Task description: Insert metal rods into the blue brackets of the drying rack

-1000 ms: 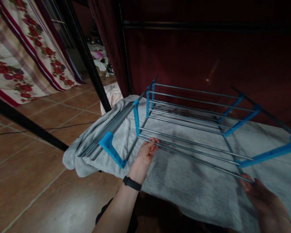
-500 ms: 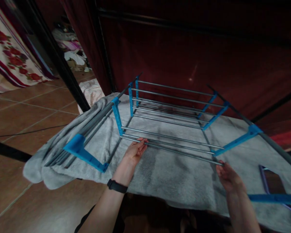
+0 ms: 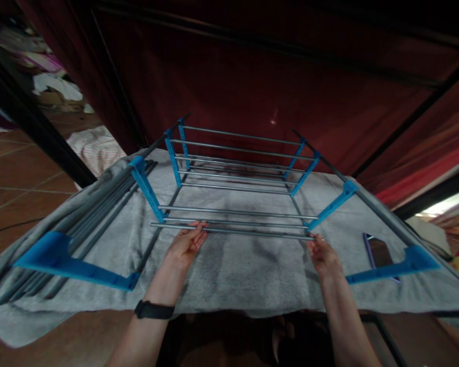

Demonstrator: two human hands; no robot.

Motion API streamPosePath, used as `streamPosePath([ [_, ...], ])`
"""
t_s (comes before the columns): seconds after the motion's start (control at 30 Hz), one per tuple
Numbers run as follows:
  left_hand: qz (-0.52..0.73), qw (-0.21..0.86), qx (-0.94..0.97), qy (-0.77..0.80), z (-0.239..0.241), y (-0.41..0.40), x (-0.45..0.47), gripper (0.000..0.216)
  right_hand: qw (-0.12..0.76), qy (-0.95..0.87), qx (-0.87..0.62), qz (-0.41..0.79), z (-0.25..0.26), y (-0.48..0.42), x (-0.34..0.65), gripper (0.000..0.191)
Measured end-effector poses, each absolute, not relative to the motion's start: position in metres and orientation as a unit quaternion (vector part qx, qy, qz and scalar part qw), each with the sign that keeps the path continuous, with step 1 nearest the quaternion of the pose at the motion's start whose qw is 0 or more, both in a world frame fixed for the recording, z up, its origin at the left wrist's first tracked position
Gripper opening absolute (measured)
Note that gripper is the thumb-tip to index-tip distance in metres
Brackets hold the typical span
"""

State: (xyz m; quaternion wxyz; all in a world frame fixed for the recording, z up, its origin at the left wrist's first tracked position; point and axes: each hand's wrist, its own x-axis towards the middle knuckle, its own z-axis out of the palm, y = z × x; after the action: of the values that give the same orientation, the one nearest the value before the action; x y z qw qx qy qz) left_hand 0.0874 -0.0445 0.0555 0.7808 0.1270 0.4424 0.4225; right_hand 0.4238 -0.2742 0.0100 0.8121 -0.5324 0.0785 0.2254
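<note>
A grey metal rod point(image 3: 252, 233) lies crosswise between my two hands. My left hand point(image 3: 187, 242) pinches it left of its middle, and the rod's left end sticks out past the fingers, near the foot of a blue plastic bracket point(image 3: 147, 188). At the other end, the fingers of my right hand point(image 3: 321, 253) close on the rod's tip, just below the right blue bracket point(image 3: 331, 206). Behind the held rod stands a rack frame with several grey crossbars point(image 3: 237, 211) fitted between its blue brackets.
Loose grey rods point(image 3: 103, 216) lie in a bundle on the left of the grey blanket point(image 3: 245, 275). Nearer blue brackets point(image 3: 76, 265) jut out on both sides. A phone point(image 3: 380, 252) rests at the right, partly behind a bracket. A dark red curtain point(image 3: 229, 76) hangs behind.
The view has swung to the right. Both hands keep hold of the rod; its left end now shows free in front of the bracket, and its right end sits nearer the right bracket.
</note>
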Motion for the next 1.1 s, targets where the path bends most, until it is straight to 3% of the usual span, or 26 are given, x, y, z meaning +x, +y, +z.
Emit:
streamPosePath([
  [0.37, 0.410, 0.769, 0.136, 0.472, 0.057, -0.045, 0.085, 0.028, 0.823, 0.083, -0.492, 0.272, 0.018, -0.266, 0.413, 0.020],
  [1.1, 0.391, 0.758, 0.178, 0.490, 0.052, -0.048, 0.093, 0.021, 0.826, 0.087, -0.496, 0.254, 0.013, -0.253, 0.400, 0.017],
])
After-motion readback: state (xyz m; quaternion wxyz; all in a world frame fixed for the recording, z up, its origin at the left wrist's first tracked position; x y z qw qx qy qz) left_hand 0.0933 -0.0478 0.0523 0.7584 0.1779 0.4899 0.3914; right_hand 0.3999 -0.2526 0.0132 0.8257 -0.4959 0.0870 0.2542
